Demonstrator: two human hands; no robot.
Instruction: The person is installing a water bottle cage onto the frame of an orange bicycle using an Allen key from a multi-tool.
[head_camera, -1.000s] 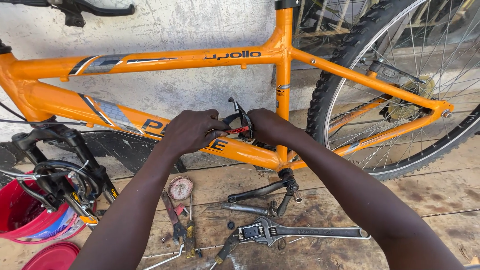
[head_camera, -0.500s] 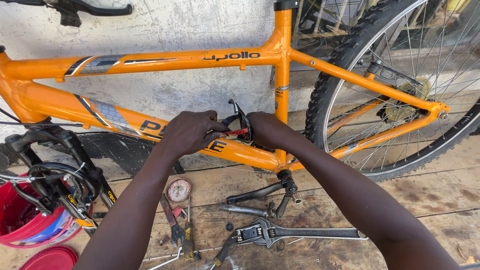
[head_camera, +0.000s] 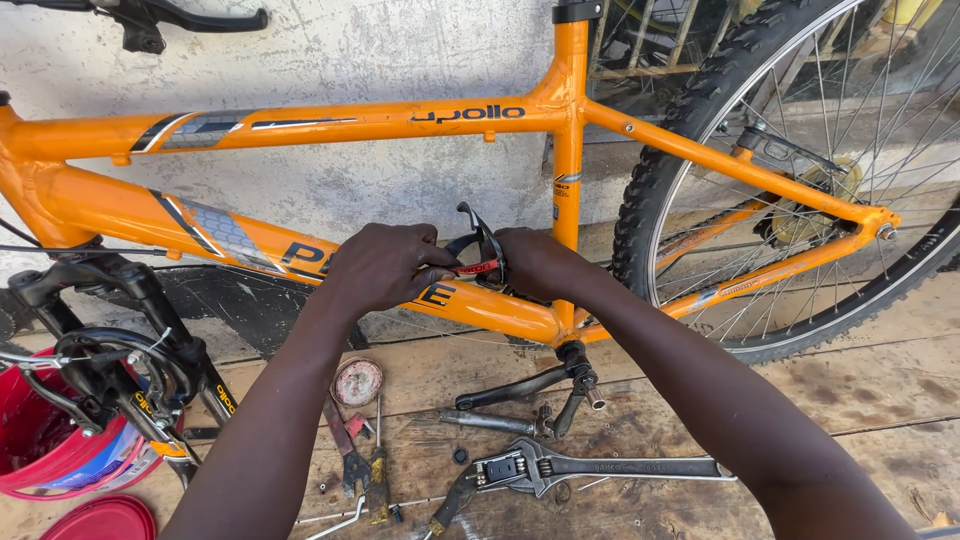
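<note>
Rough plaster wall and worn wooden planks backed the orange bicycle frame. At frame centre, the left hand and right hand were both clamped on a black derailleur part above the down tube. Compared with a second earlier, neither grip had shifted, indicating continued fitting; an adjustable wrench lay below.

Left hand: bare, no glove, no ring, no watch | right hand: bare too, nothing on the fingers or wrist | both forearms uncovered right down to the frame edge, no sleeve or cuff showing anywhere
</note>
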